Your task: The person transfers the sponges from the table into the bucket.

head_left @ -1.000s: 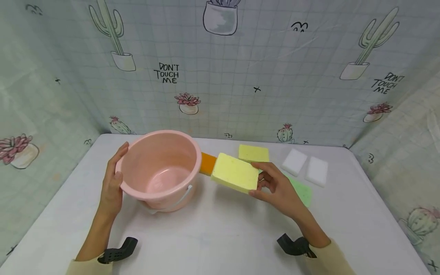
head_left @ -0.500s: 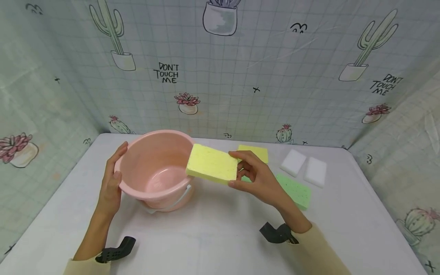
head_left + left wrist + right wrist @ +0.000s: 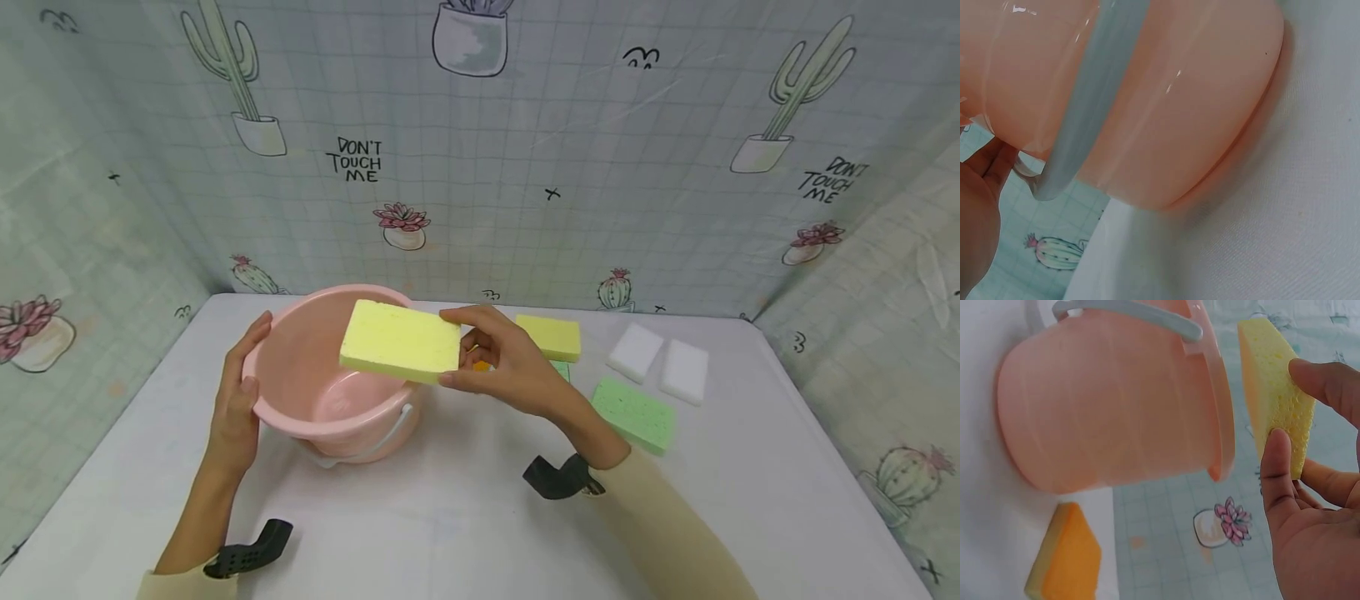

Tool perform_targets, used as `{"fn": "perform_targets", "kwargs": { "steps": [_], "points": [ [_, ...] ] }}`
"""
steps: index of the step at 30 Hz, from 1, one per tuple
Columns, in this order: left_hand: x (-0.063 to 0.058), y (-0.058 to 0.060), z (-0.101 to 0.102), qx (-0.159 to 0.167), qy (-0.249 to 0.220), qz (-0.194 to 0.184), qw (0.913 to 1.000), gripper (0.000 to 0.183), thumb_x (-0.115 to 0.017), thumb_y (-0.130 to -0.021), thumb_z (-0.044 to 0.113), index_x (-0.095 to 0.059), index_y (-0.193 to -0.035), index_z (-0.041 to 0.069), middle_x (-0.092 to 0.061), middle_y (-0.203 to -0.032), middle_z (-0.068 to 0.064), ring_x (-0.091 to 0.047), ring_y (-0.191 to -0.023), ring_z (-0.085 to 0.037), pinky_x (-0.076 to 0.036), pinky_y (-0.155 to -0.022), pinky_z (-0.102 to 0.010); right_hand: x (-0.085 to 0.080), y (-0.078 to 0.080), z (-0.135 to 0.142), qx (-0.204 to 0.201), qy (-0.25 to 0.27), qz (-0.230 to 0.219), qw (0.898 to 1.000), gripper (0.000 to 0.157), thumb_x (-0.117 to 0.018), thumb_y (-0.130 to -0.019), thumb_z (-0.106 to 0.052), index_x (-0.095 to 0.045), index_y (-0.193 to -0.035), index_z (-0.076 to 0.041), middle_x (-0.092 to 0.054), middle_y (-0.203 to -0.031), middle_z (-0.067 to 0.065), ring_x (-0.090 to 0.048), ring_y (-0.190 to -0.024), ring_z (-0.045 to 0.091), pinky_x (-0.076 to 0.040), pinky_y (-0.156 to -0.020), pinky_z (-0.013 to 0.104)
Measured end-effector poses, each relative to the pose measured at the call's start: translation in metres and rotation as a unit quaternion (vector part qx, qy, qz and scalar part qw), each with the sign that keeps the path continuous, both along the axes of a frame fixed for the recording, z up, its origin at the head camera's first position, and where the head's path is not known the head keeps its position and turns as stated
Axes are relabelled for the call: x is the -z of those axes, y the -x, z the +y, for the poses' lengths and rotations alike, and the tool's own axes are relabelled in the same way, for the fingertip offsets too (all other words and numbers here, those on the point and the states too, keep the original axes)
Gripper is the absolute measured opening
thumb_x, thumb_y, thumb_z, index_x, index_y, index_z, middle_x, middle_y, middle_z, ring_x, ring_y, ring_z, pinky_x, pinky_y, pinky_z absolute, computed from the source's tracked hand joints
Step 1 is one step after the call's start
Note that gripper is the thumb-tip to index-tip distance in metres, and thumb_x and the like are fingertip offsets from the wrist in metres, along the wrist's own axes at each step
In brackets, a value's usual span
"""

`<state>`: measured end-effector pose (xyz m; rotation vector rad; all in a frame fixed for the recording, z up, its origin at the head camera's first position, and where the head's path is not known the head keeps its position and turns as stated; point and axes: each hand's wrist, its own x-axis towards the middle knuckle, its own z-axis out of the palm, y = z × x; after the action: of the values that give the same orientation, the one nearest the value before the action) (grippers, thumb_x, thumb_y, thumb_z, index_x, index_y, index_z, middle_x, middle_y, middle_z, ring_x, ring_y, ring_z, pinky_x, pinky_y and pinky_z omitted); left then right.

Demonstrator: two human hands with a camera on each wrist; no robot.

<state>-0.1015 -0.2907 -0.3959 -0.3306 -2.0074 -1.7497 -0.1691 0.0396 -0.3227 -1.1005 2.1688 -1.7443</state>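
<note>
My right hand [image 3: 510, 358] pinches a yellow sponge [image 3: 401, 337] by its right end, thumb on one side and fingers on the other. The sponge is raised and tilted, overlapping the right part of the pink bucket's mouth in the head view. From the right wrist, this sponge [image 3: 1279, 394] shows beyond the bucket's rim. The pink bucket [image 3: 375, 429] stands upright on the table, its pale handle [image 3: 1094, 94] hanging down. My left hand [image 3: 238, 408] rests against the bucket's left side, straight fingers lying along the outside at the rim.
An orange sponge [image 3: 1075, 553] lies beside the bucket, mostly hidden by my right hand in the head view. A second yellow sponge [image 3: 551, 337], a green sponge [image 3: 633, 414] and two white sponges [image 3: 634, 352] lie to the right. A patterned curtain [image 3: 480, 167] hangs behind the table [image 3: 442, 542].
My right hand has carried the yellow sponge left and upward, from beside the bucket to over its mouth. My left hand stays at the bucket's side.
</note>
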Motion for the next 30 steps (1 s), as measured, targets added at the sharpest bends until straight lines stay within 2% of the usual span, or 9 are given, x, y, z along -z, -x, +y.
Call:
{"fn": "perform_targets", "kwargs": {
  "steps": [7,15,30],
  "points": [
    [0.000,-0.001,-0.001,-0.005,0.007,0.006,0.9999,0.057,-0.044,-0.093,0.025,-0.034,-0.147,0.009,-0.023,-0.156,-0.004,-0.023,-0.139,-0.024,-0.039,-0.096,-0.016,-0.012,0.003,-0.032,-0.031,-0.009,0.002,0.999,0.063,-0.079,-0.078,-0.010,-0.052,-0.134,-0.009,-0.048,-0.116,0.005,-0.057,-0.082,0.019,-0.053,-0.076,0.036],
    [0.003,-0.001,-0.001,-0.017,0.036,0.016,0.9991,0.057,-0.041,-0.094,0.028,-0.033,-0.148,0.011,-0.021,-0.156,-0.005,-0.022,-0.141,-0.024,-0.038,-0.097,-0.016,-0.020,0.005,-0.064,-0.044,-0.070,0.033,0.996,0.068,-0.082,-0.075,-0.015,-0.051,-0.135,-0.006,-0.053,-0.099,0.004,-0.059,-0.077,0.012,-0.052,-0.071,0.025],
    [0.004,0.000,0.001,-0.019,0.020,0.020,0.9994,0.059,-0.045,-0.094,0.032,-0.034,-0.147,0.010,-0.021,-0.156,-0.005,-0.022,-0.141,-0.025,-0.038,-0.097,-0.018,-0.028,0.008,-0.087,-0.043,-0.178,0.075,0.980,0.072,-0.083,-0.074,-0.017,-0.049,-0.135,-0.001,-0.057,-0.087,0.001,-0.058,-0.076,0.008,-0.050,-0.069,0.016]
  ]
}}
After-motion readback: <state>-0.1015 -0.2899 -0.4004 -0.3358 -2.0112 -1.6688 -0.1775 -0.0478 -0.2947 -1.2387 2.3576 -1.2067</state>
